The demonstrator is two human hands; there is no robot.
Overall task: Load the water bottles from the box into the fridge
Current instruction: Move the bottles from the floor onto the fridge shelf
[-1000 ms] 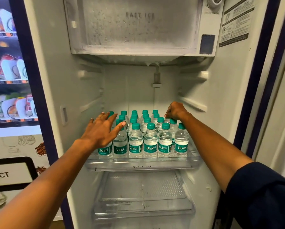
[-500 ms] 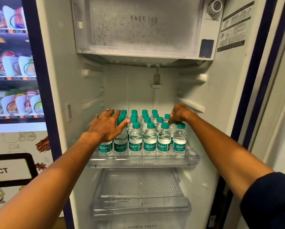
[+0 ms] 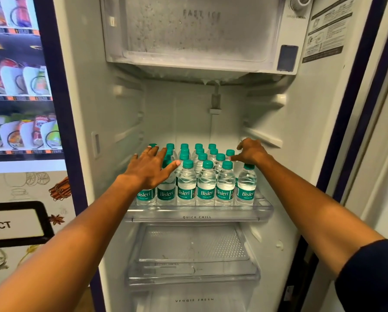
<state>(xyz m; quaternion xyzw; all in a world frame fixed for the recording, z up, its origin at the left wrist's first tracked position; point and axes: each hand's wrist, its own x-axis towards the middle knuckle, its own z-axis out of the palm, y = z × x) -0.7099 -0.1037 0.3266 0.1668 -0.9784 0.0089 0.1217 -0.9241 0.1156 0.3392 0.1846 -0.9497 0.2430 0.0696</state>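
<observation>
Several small Bisleri water bottles (image 3: 206,188) with green caps stand in rows on the clear Quick Chill shelf (image 3: 196,217) of the open fridge. My left hand (image 3: 150,170) lies flat with spread fingers on the caps of the leftmost bottles. My right hand (image 3: 251,152) is at the right end of the rows. Its fingers curl down over the top of a bottle just behind the front right one, and that bottle's cap is hidden under the hand. The box is out of view.
The frosted freezer compartment (image 3: 199,30) hangs above the shelf. A clear tray (image 3: 193,251) and the veggie drawer (image 3: 194,300) sit below it. A snack vending machine (image 3: 19,86) stands at the left. The fridge's dark frame (image 3: 357,86) runs down the right.
My right hand has slid slightly right and forward along the right-hand bottles. My left hand stays on the left caps. The view has shifted a little.
</observation>
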